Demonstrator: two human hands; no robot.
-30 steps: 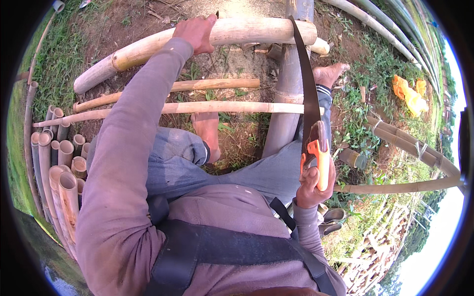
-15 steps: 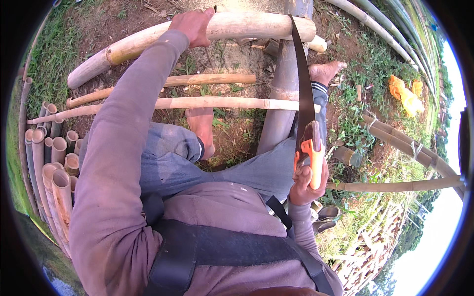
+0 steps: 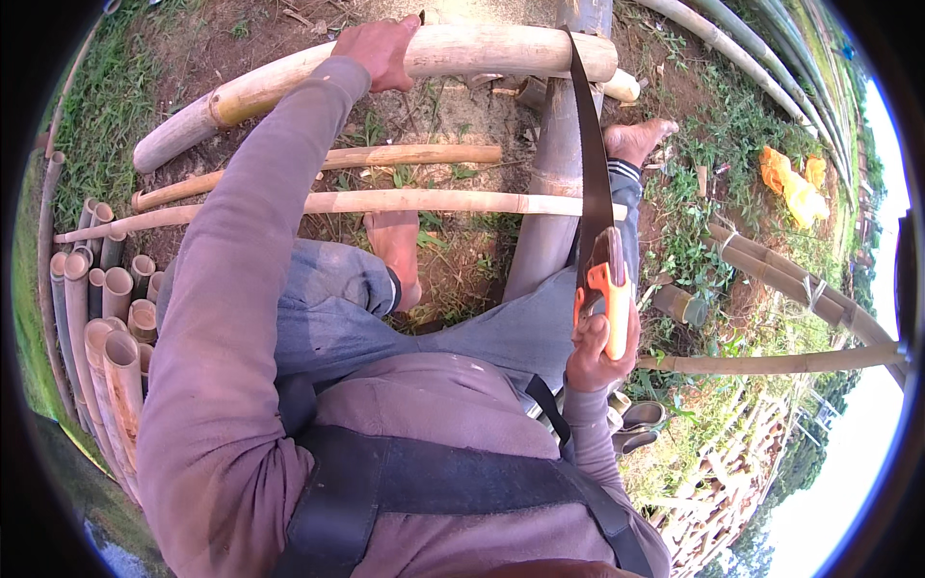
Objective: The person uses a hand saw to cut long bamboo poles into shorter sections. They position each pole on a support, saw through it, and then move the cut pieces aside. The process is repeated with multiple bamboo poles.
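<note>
A thick, pale bamboo pole (image 3: 487, 50) lies across a greyish bamboo log (image 3: 557, 144). Over its top, left of the log, my left hand (image 3: 379, 53) is wrapped and grips it. The orange handle of a handsaw (image 3: 595, 154) is in my right hand (image 3: 602, 352), near my right thigh. Its long dark blade points away from me, and the far tip rests against the pole close to its right end. Two thinner bamboo strips (image 3: 414, 200) lie nearer to me, the closer one passing over the log beside the blade.
Cut bamboo tubes (image 3: 120, 356) stand bundled at the left. Long bamboo poles (image 3: 732, 63) lie far right, with a yellow-orange bag (image 3: 792, 185) on the grass. Tied bamboo poles (image 3: 790, 275) stretch along the right. My bare feet (image 3: 393, 252) are on the ground beside the log.
My right hand and the saw have shifted slightly away from me along the blade's line. My left hand stays on the bamboo pole.
</note>
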